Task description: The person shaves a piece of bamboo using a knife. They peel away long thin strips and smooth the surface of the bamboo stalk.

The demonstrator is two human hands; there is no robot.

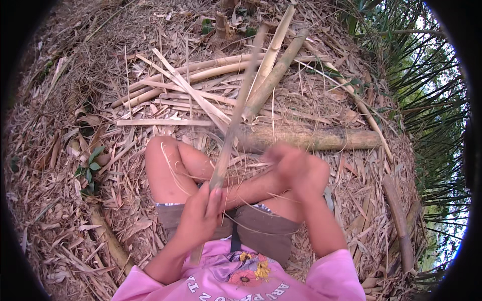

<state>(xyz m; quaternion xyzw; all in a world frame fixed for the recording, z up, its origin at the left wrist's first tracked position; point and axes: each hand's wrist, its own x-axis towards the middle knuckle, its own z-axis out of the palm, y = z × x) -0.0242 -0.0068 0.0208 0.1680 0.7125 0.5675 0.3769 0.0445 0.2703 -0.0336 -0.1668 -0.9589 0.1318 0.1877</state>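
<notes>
Bamboo strip (233,128) slants, clasped by the left hand (202,210); the right hand (296,165), bent inward, blurs, grip unclear.

The left forearm (170,260) is slanting up and inward, its wrist (185,242) bending only slightly, and the left hand (199,214) is holding low in front of the body with its fingers (215,201) curling into a closed grip. The right forearm (321,223) is standing steeper and reaching farther forward, while the right hand (293,165) is pointing inward and blurring so much that the set of its fingers is not showing clearly. Between the two arms, the bare legs (168,175) are folding across each other, knees apart.
</notes>
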